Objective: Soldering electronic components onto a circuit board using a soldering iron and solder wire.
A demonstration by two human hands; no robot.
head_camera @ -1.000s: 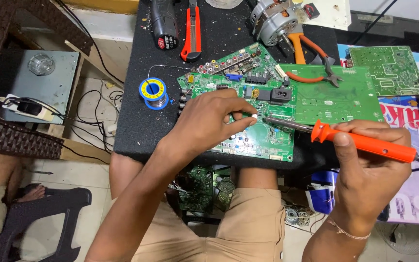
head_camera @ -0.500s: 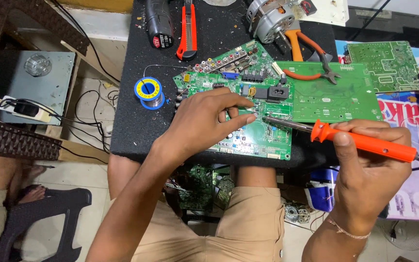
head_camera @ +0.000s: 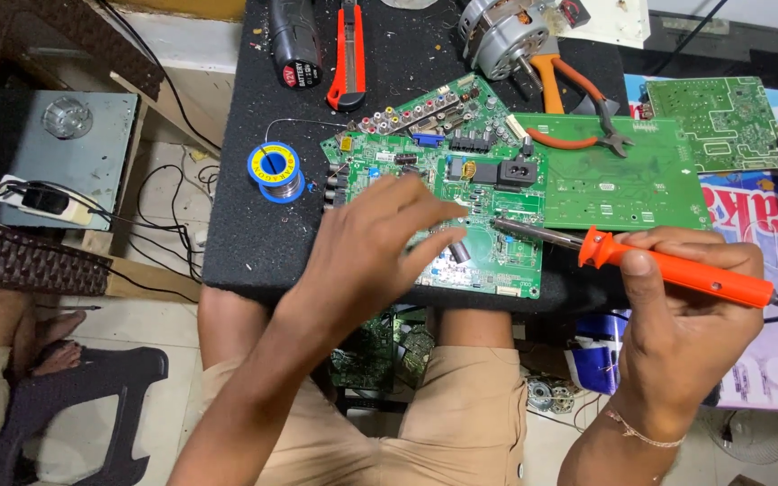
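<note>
A green circuit board (head_camera: pixel 488 180) lies on a black mat (head_camera: pixel 254 234) over my knees. My left hand (head_camera: pixel 380 247) rests flat on the board, index finger and thumb slightly apart, the fingertips close to the tip of the soldering iron. I see nothing held between the fingers. My right hand (head_camera: pixel 686 315) grips the orange handle of the soldering iron (head_camera: pixel 677 274); its metal tip touches the board near the middle, just right of my left fingertips.
A solder spool (head_camera: pixel 275 171) sits left of the board. At the back lie a black battery (head_camera: pixel 294 45), a red utility knife (head_camera: pixel 348 54), a motor (head_camera: pixel 497 36) and orange pliers (head_camera: pixel 578 117). Two more green boards (head_camera: pixel 623 180) (head_camera: pixel 722 121) lie right. A power strip (head_camera: pixel 38 198) and another person's foot (head_camera: pixel 47 342) are left.
My left thumb and index finger have come apart from a pinch and the hand has slid slightly lower on the board. The iron stays at about the same spot.
</note>
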